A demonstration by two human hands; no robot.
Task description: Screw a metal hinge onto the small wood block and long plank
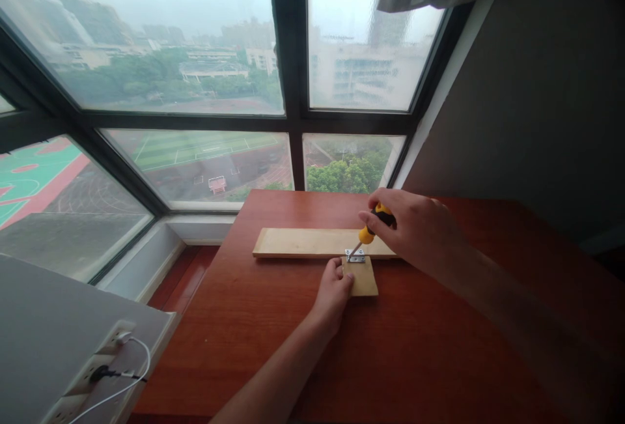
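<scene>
A long pale wooden board lies across the red-brown table, with a small wooden block butted against its near edge. A small metal bracket sits over the joint between them. My right hand is closed round a yellow and black screwdriver, whose tip rests on the bracket. My left hand presses against the left side of the small block, fingers curled on it.
Large windows with dark frames rise behind the table's far edge. A grey wall stands at the right. At lower left, a white power strip with a plugged white cable lies on a grey surface.
</scene>
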